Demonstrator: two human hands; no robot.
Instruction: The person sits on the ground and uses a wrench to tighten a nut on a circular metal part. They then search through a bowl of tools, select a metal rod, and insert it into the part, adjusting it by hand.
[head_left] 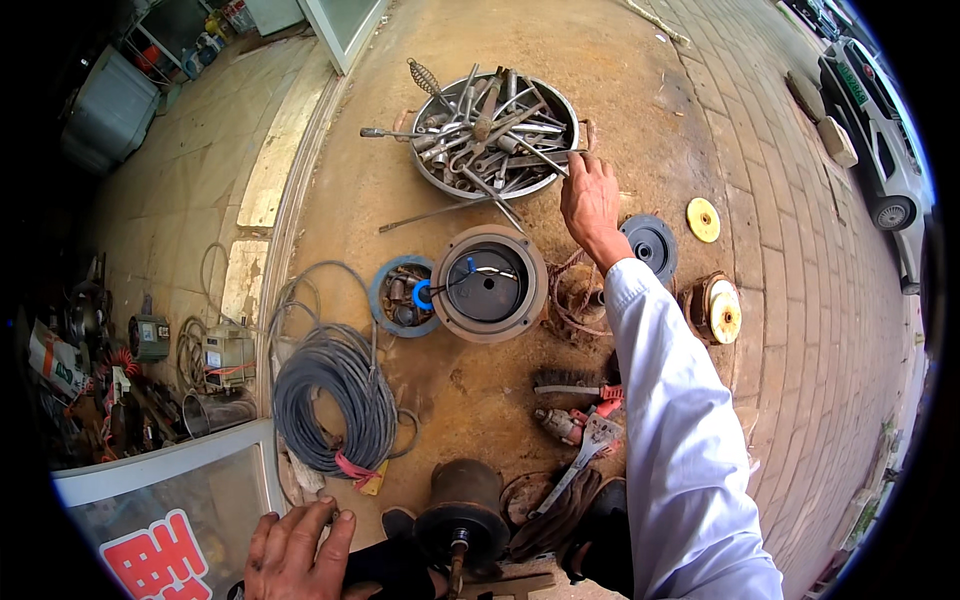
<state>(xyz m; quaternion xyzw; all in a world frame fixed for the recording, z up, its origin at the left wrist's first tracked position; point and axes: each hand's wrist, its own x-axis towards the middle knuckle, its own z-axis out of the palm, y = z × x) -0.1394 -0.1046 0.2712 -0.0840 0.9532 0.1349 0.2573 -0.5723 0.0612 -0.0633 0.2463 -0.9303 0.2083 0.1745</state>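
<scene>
Upper middle: bare right hand (592,200) at round silver metal bowl (573,114); can't tell grip. Tugging could spill piled grey metal tools (488,128). Lower left: bare left hand (298,552) loose.

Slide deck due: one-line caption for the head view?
Right hand at the rim of a metal basin heaped with tools; left hand low in frame, below coiled cable.

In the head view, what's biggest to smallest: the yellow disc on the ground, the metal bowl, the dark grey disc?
1. Metal bowl
2. Dark grey disc
3. Yellow disc
</scene>
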